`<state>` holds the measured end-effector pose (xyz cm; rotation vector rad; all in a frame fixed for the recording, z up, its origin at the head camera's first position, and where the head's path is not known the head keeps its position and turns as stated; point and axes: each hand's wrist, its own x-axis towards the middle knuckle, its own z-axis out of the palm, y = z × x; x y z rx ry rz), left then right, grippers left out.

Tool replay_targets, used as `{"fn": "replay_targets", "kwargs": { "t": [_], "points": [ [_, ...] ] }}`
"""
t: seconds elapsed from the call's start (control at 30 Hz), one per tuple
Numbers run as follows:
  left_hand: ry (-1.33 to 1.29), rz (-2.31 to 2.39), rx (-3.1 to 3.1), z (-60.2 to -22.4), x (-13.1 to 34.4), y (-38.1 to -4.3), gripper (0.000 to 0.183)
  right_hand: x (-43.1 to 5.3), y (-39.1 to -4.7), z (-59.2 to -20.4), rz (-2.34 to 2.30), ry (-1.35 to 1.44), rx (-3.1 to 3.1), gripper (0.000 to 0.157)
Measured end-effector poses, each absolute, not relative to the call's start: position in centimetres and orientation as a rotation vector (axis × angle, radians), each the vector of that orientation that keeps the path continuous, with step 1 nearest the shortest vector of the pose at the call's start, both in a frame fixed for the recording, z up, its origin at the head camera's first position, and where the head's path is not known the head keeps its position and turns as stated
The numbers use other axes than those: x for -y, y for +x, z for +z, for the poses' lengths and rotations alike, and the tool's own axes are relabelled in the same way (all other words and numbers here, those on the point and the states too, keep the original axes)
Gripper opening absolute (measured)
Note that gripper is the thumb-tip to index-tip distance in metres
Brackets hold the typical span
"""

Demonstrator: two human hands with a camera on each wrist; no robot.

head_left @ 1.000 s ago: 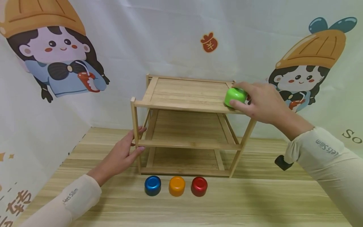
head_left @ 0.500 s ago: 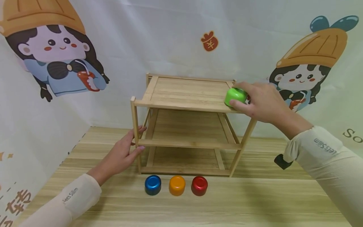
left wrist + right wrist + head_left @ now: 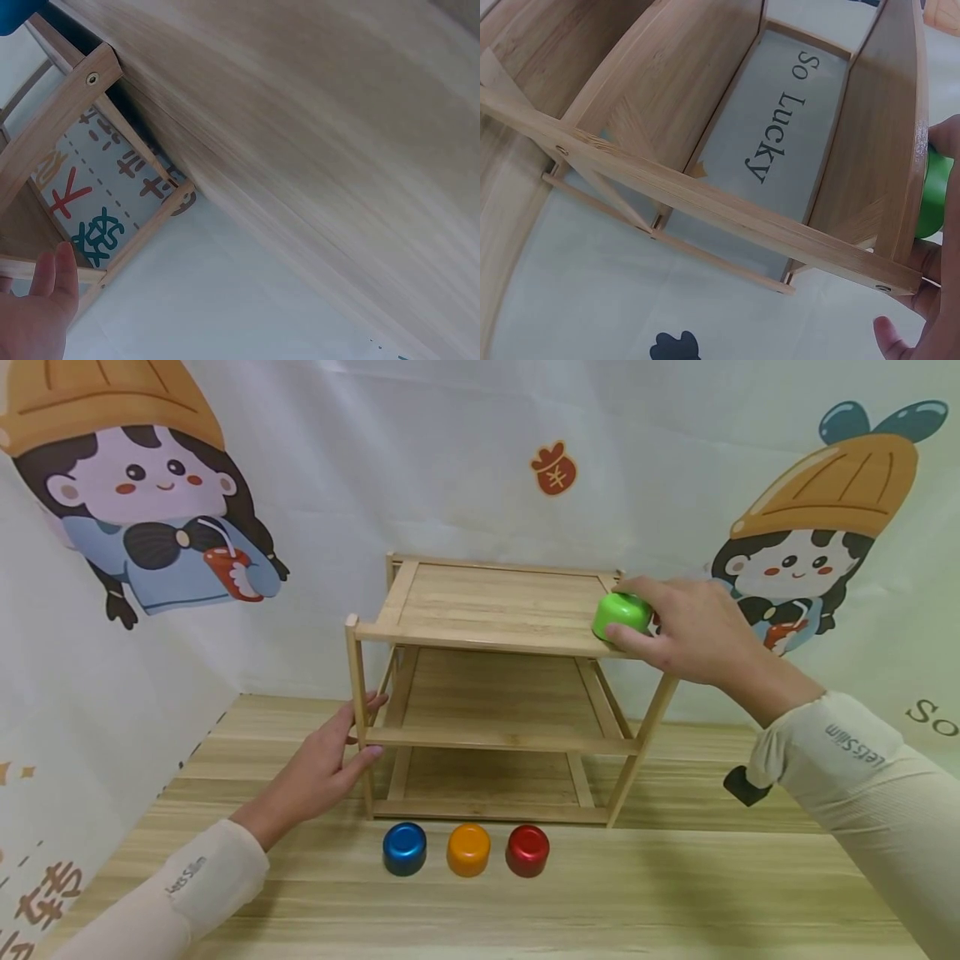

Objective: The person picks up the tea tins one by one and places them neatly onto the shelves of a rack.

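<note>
My right hand [image 3: 686, 631] holds a small, glossy green cup [image 3: 621, 615], seemingly bottom up, at the right front corner of the wooden shelf rack's [image 3: 480, 602] top board. Thumb in front and fingers behind, it grips the cup's side. In the right wrist view, the green cup [image 3: 934, 196] shows partly behind the top board's edge. My left hand [image 3: 322, 768] holds the rack's left front post, its thumb at the front and its fingers reaching behind. In the left wrist view, the fingers [image 3: 66, 274] lie against a side bar.
On the table [image 3: 480, 918], in front of the rack, a blue cup [image 3: 404, 850], an orange cup [image 3: 468, 851] and a red cup [image 3: 527, 852] stand in a row. A printed cloth [image 3: 450, 460] hangs behind and beside the rack.
</note>
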<state>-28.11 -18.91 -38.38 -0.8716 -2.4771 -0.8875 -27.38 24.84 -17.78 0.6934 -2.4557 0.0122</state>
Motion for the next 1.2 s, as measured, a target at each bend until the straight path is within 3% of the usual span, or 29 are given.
{"fn": "replay_targets", "kwargs": {
  "t": [0.77,1.2],
  "points": [
    [-0.852,-0.891,2.488,-38.4,18.9,-27.9,0.071,-25.5,-26.7,-17.3,0.045,0.626,2.490,0.054],
    [-0.858,-0.890,2.481,-38.5,18.9,-28.1,0.070,-25.8,-24.5,-17.0,0.090,0.566,2.421,0.054]
  ]
}}
